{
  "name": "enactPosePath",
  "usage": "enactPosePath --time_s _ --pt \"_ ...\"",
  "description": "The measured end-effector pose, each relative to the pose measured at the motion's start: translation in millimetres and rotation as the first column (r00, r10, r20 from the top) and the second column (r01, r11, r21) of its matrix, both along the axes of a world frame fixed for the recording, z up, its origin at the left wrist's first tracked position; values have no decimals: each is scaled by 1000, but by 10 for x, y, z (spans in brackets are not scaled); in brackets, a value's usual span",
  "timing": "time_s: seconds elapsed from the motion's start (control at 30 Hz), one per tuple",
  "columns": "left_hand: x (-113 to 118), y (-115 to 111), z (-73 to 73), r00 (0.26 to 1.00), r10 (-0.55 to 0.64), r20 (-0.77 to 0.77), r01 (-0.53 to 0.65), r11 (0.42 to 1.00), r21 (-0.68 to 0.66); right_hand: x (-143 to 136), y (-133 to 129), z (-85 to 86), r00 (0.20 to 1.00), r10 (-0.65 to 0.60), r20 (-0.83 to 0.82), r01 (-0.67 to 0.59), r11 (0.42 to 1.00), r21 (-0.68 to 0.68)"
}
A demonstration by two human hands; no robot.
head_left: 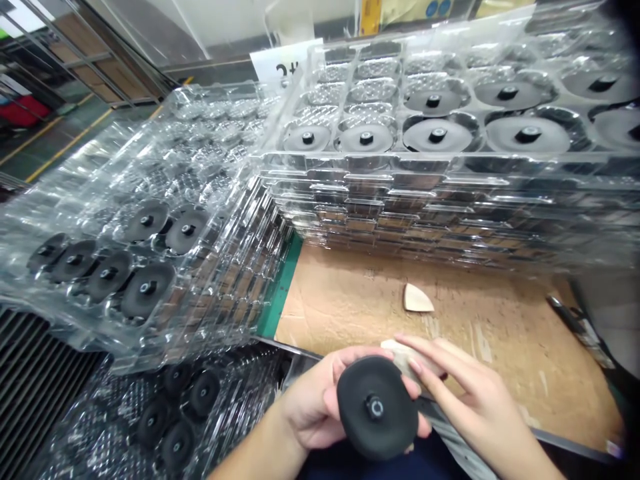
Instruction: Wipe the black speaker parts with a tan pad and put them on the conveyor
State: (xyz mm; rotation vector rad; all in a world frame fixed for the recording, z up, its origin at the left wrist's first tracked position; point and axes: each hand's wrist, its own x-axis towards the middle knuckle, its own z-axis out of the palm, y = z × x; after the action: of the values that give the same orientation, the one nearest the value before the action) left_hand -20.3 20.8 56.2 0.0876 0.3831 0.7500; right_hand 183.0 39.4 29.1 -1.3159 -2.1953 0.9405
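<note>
A round black part point(377, 430) with a short central stem faces up in my left hand point(320, 397), whose fingers wrap round its edge and underside. Just to the right, my right hand point(465, 390) has its fingers closed on a pale, whitish pad point(400, 357), which lies close to the upper right edge of the black part. On the brown board point(340, 300) beyond my hands rests a small cream-coloured wedge point(418, 299).
Tall stacked clear trays point(425, 180) with dark round parts stand behind the board. Another tray stack point(115, 193) rises at the left, and a lower tray point(115, 427) with black parts sits below it. A dark pen-like tool point(575, 323) lies at the right.
</note>
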Motion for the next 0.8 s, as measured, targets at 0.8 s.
enactPosePath --time_s 0.8 --pt "73 -90 -279 986 -123 113 130 990 -51 -93 6 -415 971 -240 6 238 960 -148"
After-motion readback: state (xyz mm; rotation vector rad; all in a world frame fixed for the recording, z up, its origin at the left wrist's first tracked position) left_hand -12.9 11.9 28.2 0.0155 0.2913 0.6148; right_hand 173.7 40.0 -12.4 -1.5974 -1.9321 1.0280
